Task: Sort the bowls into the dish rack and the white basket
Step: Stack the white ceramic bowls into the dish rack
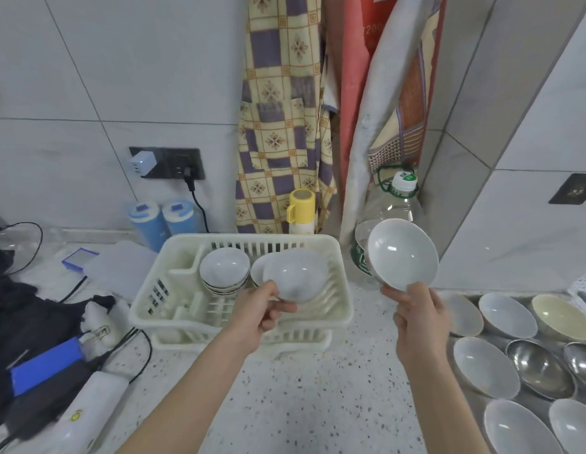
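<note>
Bowls are being held, one in each hand, over and beside the dish rack [318, 317].

A small white bowl [295, 278] is pinched at its rim by the left hand [264, 309] above the rack at 11 o'clock; a larger bowl [402, 255] is gripped at its lower edge by the right hand [421, 317] at 1 o'clock. Glazed ware is judged stiff, slippery and fragile, so a rim hold is best. Nine loose bowls [484, 367] are counted at 3 o'clock, some cut off; one stack [224, 270] is racked.

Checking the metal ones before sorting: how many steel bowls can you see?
2: both on the right among the white bowls, one steel bowl and another cut by the frame's right edge. More may lie out of view.
</note>
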Available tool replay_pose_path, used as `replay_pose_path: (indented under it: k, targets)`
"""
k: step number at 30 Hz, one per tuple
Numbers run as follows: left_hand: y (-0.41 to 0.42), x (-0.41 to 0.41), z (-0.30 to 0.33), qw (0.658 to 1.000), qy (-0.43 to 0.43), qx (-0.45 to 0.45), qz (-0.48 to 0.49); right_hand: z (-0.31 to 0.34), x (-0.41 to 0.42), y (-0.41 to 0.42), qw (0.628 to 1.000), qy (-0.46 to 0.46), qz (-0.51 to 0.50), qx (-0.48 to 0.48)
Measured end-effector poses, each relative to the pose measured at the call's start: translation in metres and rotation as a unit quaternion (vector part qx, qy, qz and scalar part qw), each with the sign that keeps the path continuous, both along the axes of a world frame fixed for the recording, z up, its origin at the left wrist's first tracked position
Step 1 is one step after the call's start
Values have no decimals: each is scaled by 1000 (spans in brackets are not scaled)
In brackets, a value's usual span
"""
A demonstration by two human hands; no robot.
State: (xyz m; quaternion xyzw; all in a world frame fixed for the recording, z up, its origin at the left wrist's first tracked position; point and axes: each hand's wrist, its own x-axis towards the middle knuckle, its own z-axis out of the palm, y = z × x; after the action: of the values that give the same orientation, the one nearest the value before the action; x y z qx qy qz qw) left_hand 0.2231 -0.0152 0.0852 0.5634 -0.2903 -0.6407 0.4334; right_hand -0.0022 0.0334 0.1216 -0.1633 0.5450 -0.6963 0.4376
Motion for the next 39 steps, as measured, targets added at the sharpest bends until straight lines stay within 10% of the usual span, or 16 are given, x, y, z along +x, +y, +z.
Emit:
replay_pose_path:
  k: [39]
  targets:
    - [-85,133,-57,986,-4,-88,145,-108,141,-135,939,298,129,110]
